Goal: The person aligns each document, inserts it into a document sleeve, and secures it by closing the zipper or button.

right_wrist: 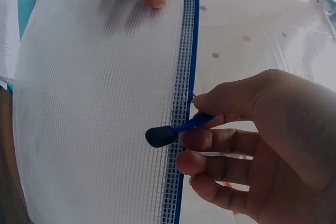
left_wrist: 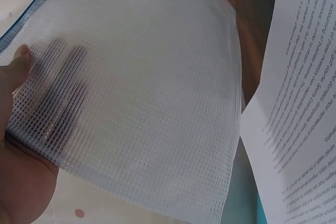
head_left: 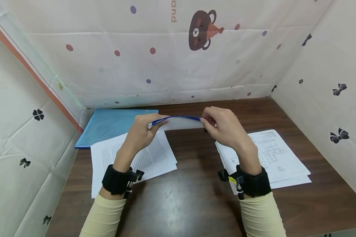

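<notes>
Two pale yellow sleeves (head_left: 103, 217) nearest, both cut off at bottom edge; two black wrist straps (head_left: 115, 180) above them. Two hands, apart from each other, both on one white mesh pouch (left_wrist: 152, 93), held up over the brown surface (head_left: 190, 204), roughly between them. Left hand (head_left: 139, 135) grips one end of the pouch, thumb in front, at least three fingers behind, blurred through mesh; palm cut off in left wrist view. Right hand (right_wrist: 262, 140) pinches one blue cord (right_wrist: 195, 122) with a black tag (right_wrist: 160, 137) at the blue zipper edge (right_wrist: 192, 40); the tag is mostly hidden in head view. Pouch face also barely shows there, seen near edge-on.

Two paper stacks: left stack (head_left: 157, 158), printed text, partly behind left arm; right stack (head_left: 276, 154), line drawings, partly under right wrist. At least two sheets each, exact count can't tell. One blue folder (head_left: 115, 123), back left, partly covered by left stack and hand.
</notes>
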Tool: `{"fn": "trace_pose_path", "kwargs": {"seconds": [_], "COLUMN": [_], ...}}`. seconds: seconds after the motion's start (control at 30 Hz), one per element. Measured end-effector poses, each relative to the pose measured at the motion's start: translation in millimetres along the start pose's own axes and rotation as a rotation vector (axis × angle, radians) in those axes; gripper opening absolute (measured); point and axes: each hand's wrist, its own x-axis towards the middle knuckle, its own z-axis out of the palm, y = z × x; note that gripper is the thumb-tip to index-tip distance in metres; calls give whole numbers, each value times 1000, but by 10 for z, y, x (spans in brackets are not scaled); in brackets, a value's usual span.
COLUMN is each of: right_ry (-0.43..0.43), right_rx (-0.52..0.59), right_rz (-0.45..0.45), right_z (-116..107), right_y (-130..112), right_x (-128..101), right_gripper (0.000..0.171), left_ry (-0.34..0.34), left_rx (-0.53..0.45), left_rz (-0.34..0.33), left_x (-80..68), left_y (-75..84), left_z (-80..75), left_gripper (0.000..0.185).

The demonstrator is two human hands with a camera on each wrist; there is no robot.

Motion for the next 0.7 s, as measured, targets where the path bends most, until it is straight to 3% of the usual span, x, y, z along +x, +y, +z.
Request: {"fn": "trace_pose_path", "kwargs": {"seconds": [0.4, 0.7], "right_ry": [34, 95], "right_rx": [-20, -64], "right_rz": [67, 143], "right_z": [-17, -56], "right_y": [8, 59], "right_x": [0, -36], "right_gripper": [8, 10], "left_ry": [108, 169], "left_rx": [41, 37], "left_rz": [95, 109], "left_x": [-5, 7], "left_y": [-10, -11], "left_z": [1, -4], "left_gripper": [27, 27]}}
